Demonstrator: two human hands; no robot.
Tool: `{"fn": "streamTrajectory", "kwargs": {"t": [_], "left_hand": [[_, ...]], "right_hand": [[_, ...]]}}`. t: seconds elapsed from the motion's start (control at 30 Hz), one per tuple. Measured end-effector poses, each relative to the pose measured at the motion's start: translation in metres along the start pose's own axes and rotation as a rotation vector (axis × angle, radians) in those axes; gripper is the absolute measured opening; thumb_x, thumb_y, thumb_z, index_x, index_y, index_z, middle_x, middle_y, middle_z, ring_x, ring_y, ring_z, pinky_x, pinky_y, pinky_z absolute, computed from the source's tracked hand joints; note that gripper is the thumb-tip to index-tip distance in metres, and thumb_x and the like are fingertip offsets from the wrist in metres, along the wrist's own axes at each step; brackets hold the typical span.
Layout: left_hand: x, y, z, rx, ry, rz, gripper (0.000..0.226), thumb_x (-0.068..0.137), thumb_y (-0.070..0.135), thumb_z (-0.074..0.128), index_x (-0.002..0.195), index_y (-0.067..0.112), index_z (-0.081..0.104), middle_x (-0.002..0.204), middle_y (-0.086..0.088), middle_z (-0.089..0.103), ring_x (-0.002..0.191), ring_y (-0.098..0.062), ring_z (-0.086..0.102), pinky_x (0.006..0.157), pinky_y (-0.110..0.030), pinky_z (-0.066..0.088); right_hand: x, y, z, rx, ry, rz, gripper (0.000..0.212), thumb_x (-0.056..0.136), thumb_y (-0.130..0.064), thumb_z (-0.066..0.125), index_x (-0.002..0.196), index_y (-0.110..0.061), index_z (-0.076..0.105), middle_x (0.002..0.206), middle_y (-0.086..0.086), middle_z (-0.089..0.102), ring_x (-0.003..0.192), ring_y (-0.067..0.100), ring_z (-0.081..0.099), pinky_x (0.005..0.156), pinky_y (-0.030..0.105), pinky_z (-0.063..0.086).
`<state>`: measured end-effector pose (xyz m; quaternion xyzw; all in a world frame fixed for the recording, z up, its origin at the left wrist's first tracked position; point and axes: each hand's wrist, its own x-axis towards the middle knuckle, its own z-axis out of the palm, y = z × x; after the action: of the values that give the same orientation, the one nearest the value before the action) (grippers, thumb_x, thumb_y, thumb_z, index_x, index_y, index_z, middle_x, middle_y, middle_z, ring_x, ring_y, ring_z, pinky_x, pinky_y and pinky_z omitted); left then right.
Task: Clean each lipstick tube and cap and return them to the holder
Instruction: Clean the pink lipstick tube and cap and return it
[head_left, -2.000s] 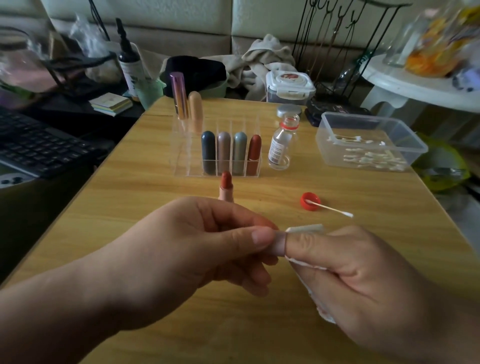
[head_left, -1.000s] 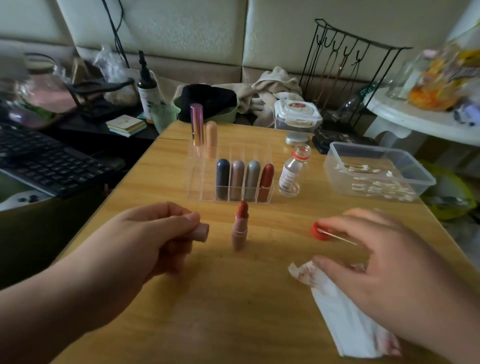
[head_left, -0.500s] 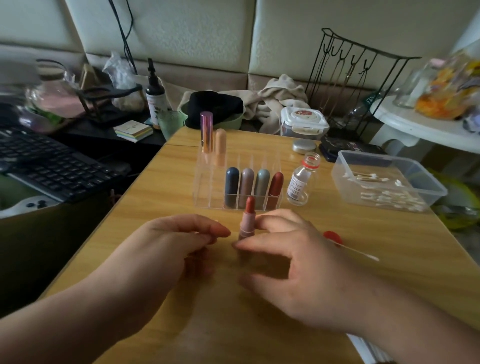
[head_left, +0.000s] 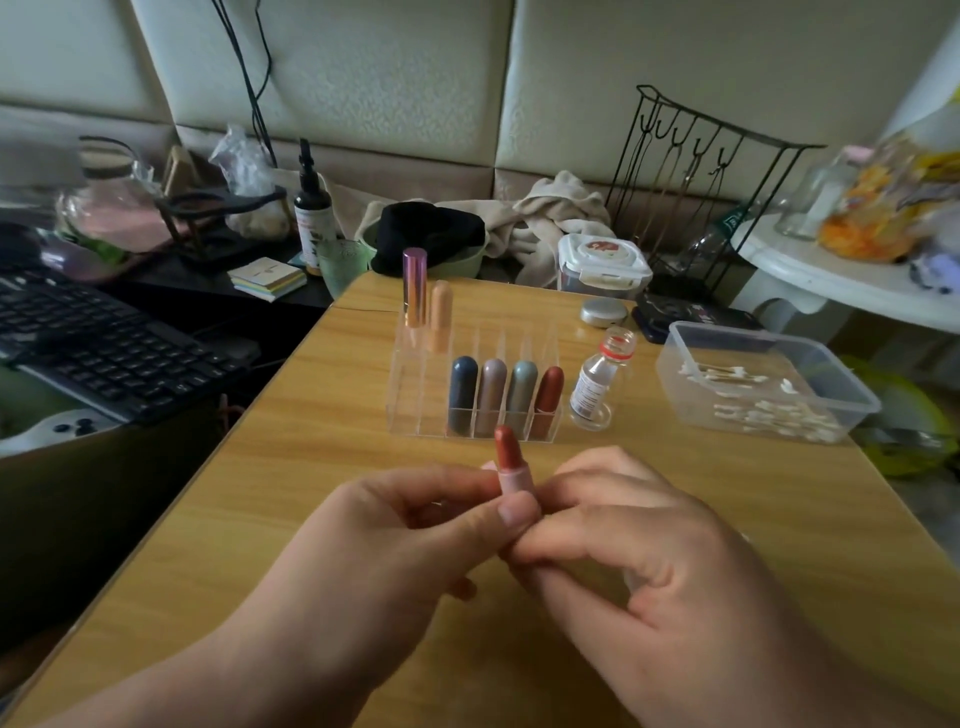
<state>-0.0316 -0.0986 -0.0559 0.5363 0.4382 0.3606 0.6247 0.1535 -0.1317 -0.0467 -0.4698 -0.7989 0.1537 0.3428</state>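
Observation:
Above the wooden table (head_left: 311, 467), an open lipstick tube (head_left: 506, 460) with a pink body and a red-brown tip stands upright between my hands. My right hand (head_left: 639, 551) grips its lower part with curled fingers. My left hand (head_left: 384, 551) is curled too, thumb and forefinger meeting at the tube's base; the pink cap it carried is almost wholly hidden in it. Behind stands the clear holder (head_left: 415, 400), with four capped lipsticks (head_left: 506, 387) in its front row and two taller ones (head_left: 427, 299) at its back left.
A small glass bottle (head_left: 597, 387) stands right of the holder, and a clear tub of cotton swabs (head_left: 763, 382) sits further right. A silver lid (head_left: 603, 313) and a wipes box (head_left: 602, 262) are at the back. A keyboard (head_left: 104, 343) lies off the table's left edge.
My right hand let go of the stained tissue, reached left and lifted the open tube off the table. My left hand, carrying the cap, has come up against the tube.

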Motion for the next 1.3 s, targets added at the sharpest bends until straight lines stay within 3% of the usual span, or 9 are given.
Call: {"fn": "streamTrajectory", "kwargs": {"t": [0.17,0.27,0.4,0.6,0.73,0.93,1.03,1.17,1.3], "left_hand": [[-0.010,-0.002,0.014,0.005,-0.015,0.136,0.034,0.065,0.050,0.084,0.088,0.026,0.080,0.084,-0.002,0.076,0.069,-0.008,0.065,0.065,-0.025,0.051],[-0.015,-0.002,0.020,-0.013,-0.051,0.127,0.026,0.074,0.044,0.079,0.091,0.025,0.078,0.083,-0.001,0.075,0.071,-0.009,0.066,0.069,-0.028,0.054],[-0.014,0.000,0.026,-0.034,-0.091,0.059,0.026,0.082,0.046,0.073,0.096,0.026,0.077,0.081,-0.004,0.074,0.082,-0.026,0.068,0.083,-0.049,0.054],[-0.011,0.001,0.027,-0.146,-0.169,-0.003,0.034,0.083,0.037,0.071,0.094,0.005,0.074,0.085,-0.023,0.066,0.076,-0.032,0.061,0.061,-0.031,0.049],[-0.011,-0.004,0.027,-0.028,-0.120,0.056,0.028,0.083,0.037,0.073,0.081,0.009,0.078,0.103,-0.015,0.072,0.103,-0.033,0.065,0.094,-0.044,0.051],[-0.011,-0.004,0.029,-0.013,-0.197,0.085,0.027,0.087,0.036,0.069,0.072,0.015,0.075,0.094,-0.008,0.072,0.098,-0.024,0.069,0.086,-0.040,0.051],[-0.013,-0.002,0.030,-0.066,-0.193,0.070,0.031,0.087,0.031,0.069,0.072,0.005,0.073,0.092,-0.014,0.073,0.098,-0.028,0.069,0.083,-0.032,0.056],[-0.017,-0.001,0.030,-0.044,-0.181,0.076,0.031,0.081,0.036,0.067,0.069,0.008,0.073,0.102,-0.022,0.069,0.104,-0.036,0.060,0.073,-0.019,0.053],[-0.017,-0.003,0.027,0.032,-0.179,0.137,0.030,0.084,0.041,0.072,0.071,0.015,0.075,0.099,-0.005,0.073,0.102,-0.019,0.067,0.085,-0.034,0.050]], "right_hand": [[-0.026,-0.020,-0.005,0.283,0.075,0.495,0.037,0.061,-0.056,0.076,0.083,-0.036,0.053,0.090,-0.010,0.074,0.072,0.011,0.068,0.072,0.043,0.054],[-0.027,-0.023,-0.009,0.659,-0.108,0.676,0.028,0.067,-0.053,0.074,0.088,-0.039,0.063,0.085,0.002,0.077,0.066,0.014,0.068,0.062,0.026,0.049],[-0.029,-0.019,-0.012,0.682,-0.232,0.608,0.033,0.080,-0.058,0.058,0.098,-0.035,0.074,0.081,-0.001,0.076,0.061,-0.001,0.063,0.054,0.009,0.042],[-0.028,-0.006,-0.007,0.632,-0.287,0.554,0.036,0.085,-0.062,0.055,0.101,-0.034,0.073,0.094,-0.004,0.076,0.066,-0.001,0.061,0.059,0.013,0.043],[-0.029,0.000,-0.011,0.477,-0.254,0.555,0.042,0.070,-0.066,0.068,0.097,-0.034,0.075,0.087,-0.004,0.073,0.078,0.012,0.069,0.074,0.043,0.055],[-0.031,0.000,-0.007,0.443,-0.100,0.597,0.050,0.051,-0.058,0.082,0.081,-0.022,0.067,0.072,0.004,0.067,0.074,0.029,0.066,0.073,0.056,0.051],[-0.030,-0.002,-0.012,0.595,-0.215,0.585,0.034,0.071,-0.043,0.078,0.096,-0.021,0.072,0.086,0.007,0.073,0.084,0.026,0.070,0.078,0.048,0.056],[-0.030,-0.007,-0.015,0.726,-0.306,0.576,0.019,0.086,-0.037,0.069,0.095,-0.021,0.077,0.070,-0.010,0.071,0.062,-0.002,0.064,0.056,0.011,0.046],[-0.031,0.001,-0.006,0.545,-0.168,0.539,0.028,0.071,-0.045,0.080,0.085,-0.022,0.074,0.083,0.006,0.072,0.080,0.025,0.068,0.078,0.050,0.054]]}}
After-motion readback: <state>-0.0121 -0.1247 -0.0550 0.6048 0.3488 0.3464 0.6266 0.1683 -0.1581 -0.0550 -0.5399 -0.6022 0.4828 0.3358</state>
